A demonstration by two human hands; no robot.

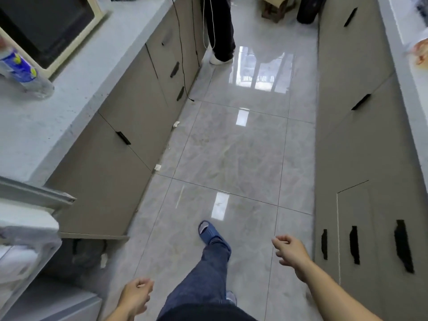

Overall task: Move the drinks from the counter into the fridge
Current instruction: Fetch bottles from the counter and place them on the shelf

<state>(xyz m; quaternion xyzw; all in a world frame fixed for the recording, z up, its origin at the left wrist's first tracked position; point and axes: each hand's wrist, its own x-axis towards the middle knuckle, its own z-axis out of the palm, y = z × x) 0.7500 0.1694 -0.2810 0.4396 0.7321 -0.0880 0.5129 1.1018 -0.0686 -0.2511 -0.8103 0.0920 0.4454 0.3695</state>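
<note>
A clear plastic bottle with a blue label (22, 70) stands on the grey counter (76, 89) at the far left, in front of a microwave. The open fridge door (30, 228) with its shelves shows at the lower left. My left hand (136, 295) hangs low near the bottom edge, fingers loosely curled, holding nothing. My right hand (290, 251) is out over the floor to the right, fingers apart and empty. Both hands are far from the bottle.
A microwave (44, 26) sits on the left counter. Cabinets (129, 126) line both sides of a tiled aisle (231, 147). Another person's legs (221, 31) stand at the far end beside hanging cables. My own leg and blue slipper (209, 235) step forward.
</note>
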